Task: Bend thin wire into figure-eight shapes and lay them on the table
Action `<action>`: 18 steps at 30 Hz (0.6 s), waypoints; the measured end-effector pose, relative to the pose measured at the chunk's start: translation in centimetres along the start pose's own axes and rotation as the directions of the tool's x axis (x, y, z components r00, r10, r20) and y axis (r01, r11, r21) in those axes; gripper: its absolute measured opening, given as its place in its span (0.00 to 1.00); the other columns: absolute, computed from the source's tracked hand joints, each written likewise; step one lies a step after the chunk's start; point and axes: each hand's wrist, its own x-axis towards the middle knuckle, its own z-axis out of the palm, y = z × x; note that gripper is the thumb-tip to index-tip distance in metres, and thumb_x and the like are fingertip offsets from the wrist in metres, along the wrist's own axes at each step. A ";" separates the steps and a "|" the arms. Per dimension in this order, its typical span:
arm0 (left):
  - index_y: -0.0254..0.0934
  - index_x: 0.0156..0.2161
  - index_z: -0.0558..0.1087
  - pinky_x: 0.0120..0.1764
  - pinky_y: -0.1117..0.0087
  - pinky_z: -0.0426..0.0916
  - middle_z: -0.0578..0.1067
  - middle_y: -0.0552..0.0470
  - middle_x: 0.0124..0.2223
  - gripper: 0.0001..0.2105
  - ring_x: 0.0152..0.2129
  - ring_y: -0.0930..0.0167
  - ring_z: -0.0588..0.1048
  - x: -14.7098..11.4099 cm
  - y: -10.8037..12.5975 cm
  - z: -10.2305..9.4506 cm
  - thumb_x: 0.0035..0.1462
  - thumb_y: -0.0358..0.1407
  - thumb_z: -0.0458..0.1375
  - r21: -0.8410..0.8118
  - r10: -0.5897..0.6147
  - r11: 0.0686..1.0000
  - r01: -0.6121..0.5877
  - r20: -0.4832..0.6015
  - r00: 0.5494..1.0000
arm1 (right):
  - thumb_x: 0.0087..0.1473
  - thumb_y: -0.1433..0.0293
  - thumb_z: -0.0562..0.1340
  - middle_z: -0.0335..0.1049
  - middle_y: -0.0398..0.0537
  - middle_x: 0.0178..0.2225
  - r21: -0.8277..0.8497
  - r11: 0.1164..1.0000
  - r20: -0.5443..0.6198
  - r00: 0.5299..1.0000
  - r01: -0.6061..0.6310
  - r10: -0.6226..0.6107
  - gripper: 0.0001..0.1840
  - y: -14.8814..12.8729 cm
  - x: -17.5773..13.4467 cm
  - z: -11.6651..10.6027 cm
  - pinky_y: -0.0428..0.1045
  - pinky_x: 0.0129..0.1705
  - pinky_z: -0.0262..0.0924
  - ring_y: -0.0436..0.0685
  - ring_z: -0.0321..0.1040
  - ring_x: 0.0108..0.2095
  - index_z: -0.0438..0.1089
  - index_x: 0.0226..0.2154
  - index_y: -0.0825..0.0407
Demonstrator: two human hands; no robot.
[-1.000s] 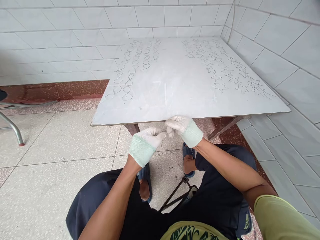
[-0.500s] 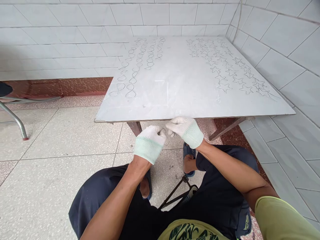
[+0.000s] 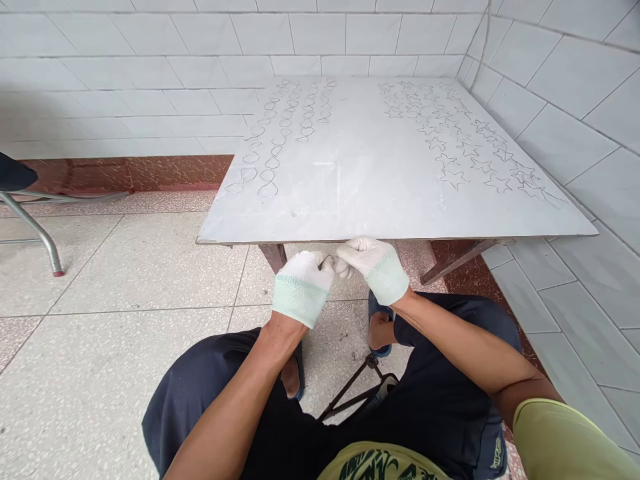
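My left hand (image 3: 305, 283), in a white knit glove with a mint cuff, is closed just below the near edge of the table (image 3: 375, 200). Beside it, almost touching at the fingertips, my right hand (image 3: 373, 263) wears a matching glove, thumb and fingers pinched. A thin wire is between the two hands; it scarcely shows against the speckled floor, and the fingers hide most of it. On the tabletop lie rows of bent wire figure-eights (image 3: 272, 162) at the left and many wire stars (image 3: 454, 180) at the right.
Tiled walls (image 3: 345, 33) border the table at the back and right. Wooden table legs (image 3: 456, 261) slant beneath it. A metal stool leg (image 3: 37, 233) stands at far left. Between my slippered feet is a dark metal frame (image 3: 350, 387).
The view has shifted slightly, so the table sits a little further right and lower. Both hands stay together at the table edge; the wire loop seen hanging below them earlier hardly shows now.
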 end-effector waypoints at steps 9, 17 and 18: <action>0.41 0.26 0.74 0.36 0.63 0.58 0.78 0.47 0.30 0.16 0.32 0.63 0.74 -0.2 0.2 0.0 0.66 0.34 0.51 0.108 0.045 0.993 -0.047 0.027 0.999 | 0.52 0.58 0.70 0.75 0.45 0.20 -0.037 0.998 0.052 0.997 -0.047 0.049 0.17 0.1 0.7 -1.0 0.47 0.27 0.65 0.50 0.69 0.22 0.74 0.20 0.51; 0.41 0.24 0.71 0.36 0.63 0.59 0.78 0.46 0.30 0.14 0.32 0.63 0.74 -0.7 0.1 0.6 0.62 0.32 0.52 0.090 0.011 0.996 -0.005 -0.070 0.997 | 0.52 0.58 0.70 0.75 0.44 0.20 -0.006 0.999 0.055 0.997 -0.048 0.048 0.18 0.1 0.3 -0.4 0.48 0.29 0.67 0.51 0.69 0.22 0.73 0.20 0.51; 0.41 0.24 0.71 0.36 0.63 0.60 0.78 0.46 0.31 0.14 0.32 0.63 0.74 -0.8 0.1 0.7 0.61 0.32 0.53 0.071 -0.005 0.997 0.012 -0.087 0.996 | 0.53 0.58 0.70 0.75 0.44 0.20 -0.003 0.999 0.048 0.998 -0.034 0.035 0.17 0.1 0.2 -0.4 0.49 0.30 0.67 0.51 0.70 0.23 0.74 0.20 0.51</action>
